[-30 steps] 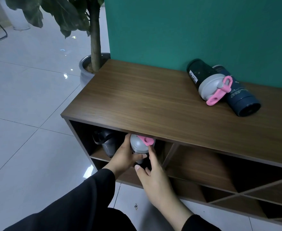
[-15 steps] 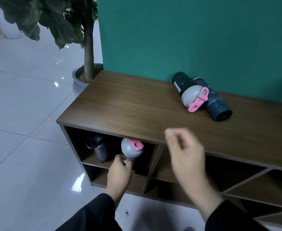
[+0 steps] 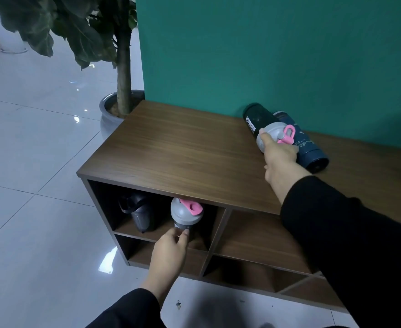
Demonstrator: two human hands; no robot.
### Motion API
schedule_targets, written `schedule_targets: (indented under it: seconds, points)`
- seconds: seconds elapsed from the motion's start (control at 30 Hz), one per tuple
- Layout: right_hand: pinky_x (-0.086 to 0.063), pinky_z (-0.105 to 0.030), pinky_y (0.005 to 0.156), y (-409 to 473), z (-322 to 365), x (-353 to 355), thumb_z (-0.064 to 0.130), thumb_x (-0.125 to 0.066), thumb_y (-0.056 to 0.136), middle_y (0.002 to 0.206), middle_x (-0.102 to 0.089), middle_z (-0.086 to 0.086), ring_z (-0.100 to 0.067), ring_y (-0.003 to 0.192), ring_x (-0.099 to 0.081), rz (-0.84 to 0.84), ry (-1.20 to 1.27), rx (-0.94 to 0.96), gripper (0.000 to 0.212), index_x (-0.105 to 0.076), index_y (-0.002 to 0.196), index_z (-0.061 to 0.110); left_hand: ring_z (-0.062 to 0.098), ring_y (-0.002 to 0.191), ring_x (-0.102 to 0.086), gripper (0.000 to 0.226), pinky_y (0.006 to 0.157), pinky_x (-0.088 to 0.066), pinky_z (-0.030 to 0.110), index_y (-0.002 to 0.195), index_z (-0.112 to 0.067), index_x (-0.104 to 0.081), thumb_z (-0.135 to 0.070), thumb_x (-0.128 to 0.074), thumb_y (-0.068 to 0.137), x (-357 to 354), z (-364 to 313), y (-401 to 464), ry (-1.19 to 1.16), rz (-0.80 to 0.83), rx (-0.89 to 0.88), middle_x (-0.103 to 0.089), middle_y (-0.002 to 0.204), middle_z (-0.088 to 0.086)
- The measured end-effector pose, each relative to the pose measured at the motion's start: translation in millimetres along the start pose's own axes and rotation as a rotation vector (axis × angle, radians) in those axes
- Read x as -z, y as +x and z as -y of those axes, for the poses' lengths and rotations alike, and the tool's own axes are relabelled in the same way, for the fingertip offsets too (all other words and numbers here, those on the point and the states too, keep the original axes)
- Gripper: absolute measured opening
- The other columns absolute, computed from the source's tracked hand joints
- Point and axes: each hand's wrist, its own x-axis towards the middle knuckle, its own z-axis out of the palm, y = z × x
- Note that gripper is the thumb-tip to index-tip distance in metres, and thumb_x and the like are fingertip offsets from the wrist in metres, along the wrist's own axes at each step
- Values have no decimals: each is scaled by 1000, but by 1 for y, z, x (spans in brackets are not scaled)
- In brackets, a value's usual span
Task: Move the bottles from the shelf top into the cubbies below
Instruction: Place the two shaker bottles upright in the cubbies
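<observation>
Right hand point(image 3: 280, 154): fingers closed around the grey lid of the green shaker bottle point(image 3: 254, 119), which lies on the shelf top point(image 3: 183, 150) touching a navy bottle point(image 3: 313, 152).
Left hand point(image 3: 170, 250): fingertips pinch the base of the shaker with pink cap point(image 3: 186, 214), upright in the upper left cubby point(image 3: 215, 229), beside a black shaker point(image 3: 138, 213).

A single head-worn wide-angle view looks forward and steeply down from above and in front of the wooden shelf unit point(image 3: 183, 152), facing its front left corner and the teal wall point(image 3: 277, 55) behind its rear edge. It is near enough that both black sleeves enter from the bottom edge, with the shelf top and the left cubbies point(image 3: 166, 223) filling the middle. No second view exists to overlap it.
</observation>
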Motion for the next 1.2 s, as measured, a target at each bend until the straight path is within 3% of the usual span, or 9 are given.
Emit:
schedule_targets:
  seconds: [0.1,0.2,0.3,0.4,0.47,0.7,0.8,1.03,1.2]
  points:
    - [-38,-34,93,10,15,-15,60,-79,69,143,-47,-10,-29,123,-50,-84,-76,-78,106,-29,147,8,23,76,-73,25,78,-58,43,87,-19,-68,-39,-55,98,-1,-1,3,-3,5,-13,-75,77,1]
    - [-37,-37,103,18,23,-24,63,-79,67,146,-43,-13,-30,131,-47,-128,-97,-138,111,-27,148,7,23,77,-73,26,79,-58,42,89,-20,-68,-40,-54,98,-2,-1,4,-4,9,-15,-75,77,0]
    - [-39,-37,99,24,25,-29,57,-80,70,143,-45,-11,-29,127,-49,-143,-102,-146,104,-28,148,9,23,78,-73,28,80,-59,43,93,-18,-70,-40,-54,99,-3,-2,5,-19,18,-12,-76,79,2]
    - [-39,-36,82,27,24,-33,51,-82,70,130,-45,-2,-27,106,-50,-158,-16,-141,101,-29,147,13,24,80,-73,27,79,-56,41,91,-17,-68,-39,-54,99,-5,-4,4,-8,23,-21,-75,79,4]
    - [-37,-33,77,29,22,-34,47,-82,71,133,-48,-5,-27,106,-52,-169,2,-117,98,-29,145,12,25,79,-72,26,78,-55,41,88,-18,-66,-38,-54,99,-6,-5,4,0,22,-30,-74,78,6]
    - [-53,-39,91,32,13,-38,45,-84,66,110,-49,2,-24,93,-52,-153,79,-11,91,-32,134,16,26,78,-72,29,75,-54,39,81,-19,-64,-39,-54,100,-9,-10,3,13,38,-18,-73,78,9]
    - [-56,-42,88,30,8,-37,44,-79,61,116,-54,-2,-25,90,-58,-159,56,69,82,-34,126,21,26,80,-72,28,75,-53,37,81,-21,-64,-40,-54,99,-9,-12,3,16,42,-9,-74,79,6]
    - [-42,-22,58,2,7,-6,38,-73,67,123,-54,-7,-15,81,-58,-83,54,306,61,-39,117,26,25,76,-72,28,76,-54,38,79,-21,-63,-38,-55,99,-8,-20,-5,64,47,-37,-74,74,10]
    - [-48,-19,80,-54,13,55,30,-75,71,117,-59,4,-6,98,-61,93,31,646,53,-44,114,30,24,72,-72,28,74,-56,41,75,-23,-64,-37,-55,98,-1,-26,-18,57,84,-35,-74,75,6]
